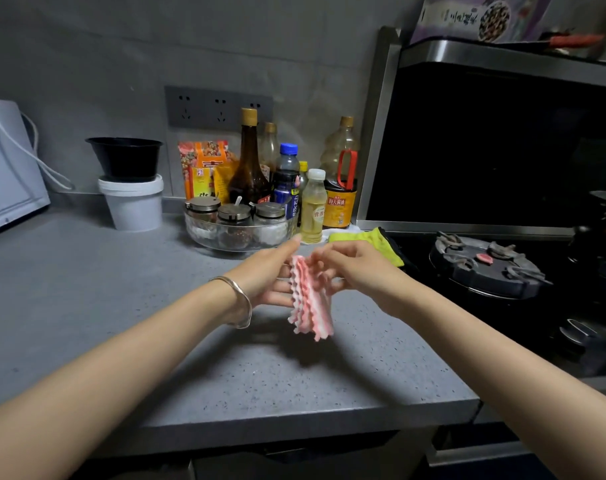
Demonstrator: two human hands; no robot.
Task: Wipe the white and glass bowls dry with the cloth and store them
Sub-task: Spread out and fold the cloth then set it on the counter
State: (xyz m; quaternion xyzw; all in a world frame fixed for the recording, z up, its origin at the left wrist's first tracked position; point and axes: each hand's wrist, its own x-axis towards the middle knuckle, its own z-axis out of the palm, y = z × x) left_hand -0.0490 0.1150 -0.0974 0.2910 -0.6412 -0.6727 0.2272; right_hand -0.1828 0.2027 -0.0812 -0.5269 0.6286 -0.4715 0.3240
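A pink and white cloth (310, 303) with wavy edges hangs bunched between my two hands above the grey counter (121, 306). My left hand (267, 275), with a silver bracelet on its wrist, has straight fingers lying against the cloth's left side. My right hand (346, 268) pinches the cloth's upper right part with curled fingers. No white bowl or loose glass bowl is in view. A round glass dish (204, 233) behind my hands holds three lidded spice jars.
Several sauce bottles (249, 161) and snack packets stand at the wall behind the dish. A black bowl (125, 157) sits on a white tub (132, 202) to the left. A yellow-green cloth (370, 240) lies by the black stove (485, 268) on the right.
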